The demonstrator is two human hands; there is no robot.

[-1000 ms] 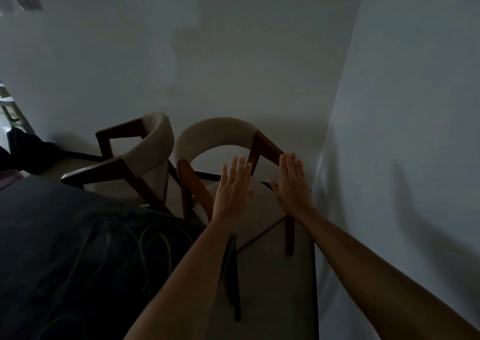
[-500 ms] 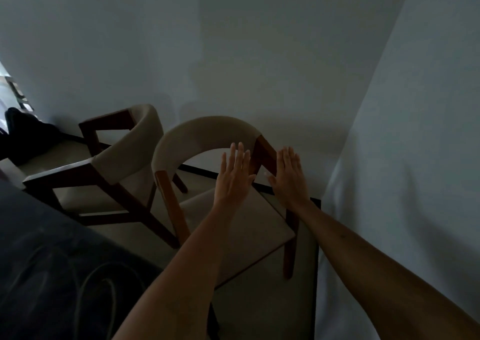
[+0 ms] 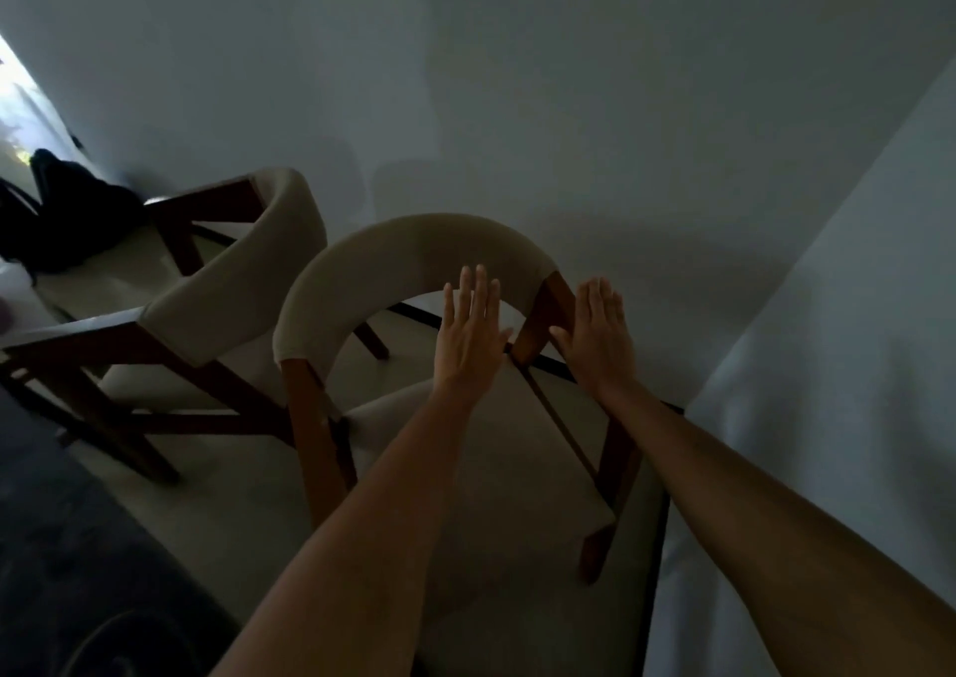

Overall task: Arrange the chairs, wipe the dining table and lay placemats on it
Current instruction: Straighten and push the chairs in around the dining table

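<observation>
Near the corner of the pale floor (image 3: 217, 531), where two white walls meet: near chair (image 3: 414, 257) with curved cream upholstered backrest, reddish-brown wooden arms and legs, flat cream seat. Left hand (image 3: 468, 340) flat, fingers straight and together, raised over the seat just before the backrest, holding nothing. Right hand (image 3: 600, 340) likewise flat, empty, beside the wooden arm; contact with the wood not clear. Second chair (image 3: 233, 283) of matching padded make just left, darker frame. Dark rug (image 3: 67, 547) at lower left; black bag (image 3: 67, 221) slumped far left.
</observation>
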